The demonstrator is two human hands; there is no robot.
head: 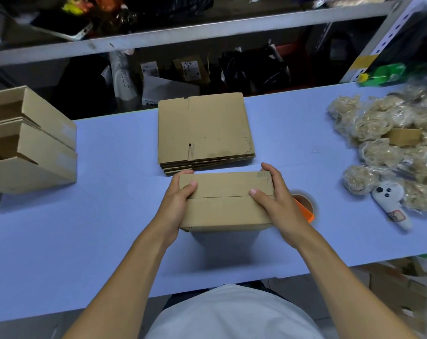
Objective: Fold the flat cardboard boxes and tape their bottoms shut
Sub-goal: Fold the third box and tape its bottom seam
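A folded-up brown cardboard box (226, 201) is held above the blue table, its two bottom flaps closed and meeting in a bare seam that faces me. My left hand (177, 204) grips its left end, thumb lying on the flaps. My right hand (277, 201) grips the right end the same way. Behind the box lies a stack of flat cardboard boxes (204, 129). A tape roll with an orange dispenser (304, 207) sits on the table just right of my right hand, partly hidden by it.
Folded boxes (32, 140) are stacked at the table's left edge. Bags of pale stuffing (388, 133) and a white controller (391, 204) crowd the right side. The blue table (85, 228) has a cluttered metal shelf (183, 33) behind it.
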